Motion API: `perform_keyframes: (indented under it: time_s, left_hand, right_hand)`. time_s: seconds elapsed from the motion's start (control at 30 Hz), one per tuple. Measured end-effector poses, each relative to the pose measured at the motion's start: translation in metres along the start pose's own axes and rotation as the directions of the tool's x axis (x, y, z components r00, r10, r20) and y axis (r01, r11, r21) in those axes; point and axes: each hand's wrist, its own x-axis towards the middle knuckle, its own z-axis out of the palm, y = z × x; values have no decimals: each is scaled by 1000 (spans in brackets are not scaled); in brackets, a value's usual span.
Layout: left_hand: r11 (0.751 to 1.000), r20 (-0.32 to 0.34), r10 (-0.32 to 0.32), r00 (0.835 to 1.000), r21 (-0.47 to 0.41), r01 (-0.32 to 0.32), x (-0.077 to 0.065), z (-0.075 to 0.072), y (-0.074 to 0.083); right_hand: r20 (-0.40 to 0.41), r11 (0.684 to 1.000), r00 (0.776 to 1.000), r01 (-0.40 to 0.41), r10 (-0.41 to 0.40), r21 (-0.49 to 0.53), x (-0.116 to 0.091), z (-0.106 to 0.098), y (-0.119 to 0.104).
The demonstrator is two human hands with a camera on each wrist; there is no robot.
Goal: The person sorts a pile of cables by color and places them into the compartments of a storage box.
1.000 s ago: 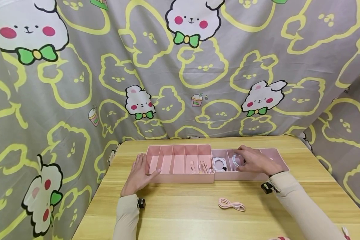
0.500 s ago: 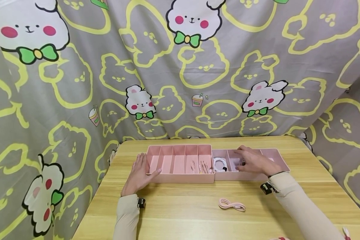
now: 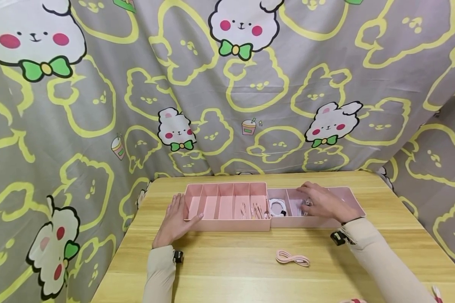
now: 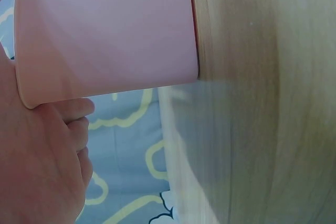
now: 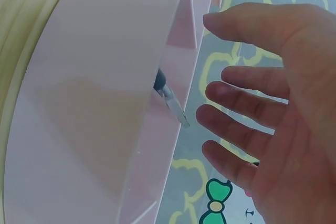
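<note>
My left hand rests against the left end of a pink divided organizer box, its thumb along the front rim and its fingers by the end wall. Several thin pink and white cables stand in that box's right-hand compartments. Over a second, paler pink organizer box, my right hand hovers with fingers spread and nothing between them, as the right wrist view shows. Below its fingertips a white cable lies in a compartment; its metal plug pokes up. Another coiled white cable fills the compartment to the left.
A bundled pink cable lies on the wooden table in front of the boxes. At the lower right edge, parts of further pinkish-red items show. A grey patterned curtain hangs behind the table.
The coiled white cable, upright under my right fingers before, has gone down into the compartment, and the fingers have come off it. My left hand has stayed in place.
</note>
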Motion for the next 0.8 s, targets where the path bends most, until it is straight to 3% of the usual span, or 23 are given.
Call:
perform_keyframes:
  time_s: [0.5, 0.8]
  left_hand:
    - [1000, -4, 1, 1000, -14, -1, 0, 0, -1]
    - [1000, 0, 7, 1000, -24, -7, -1, -1, -1]
  right_hand:
    - [-24, 1000, 999, 22, -21, 13, -13, -6, -1]
    - [-44, 1000, 999, -10, 10, 11, -27, -10, -4]
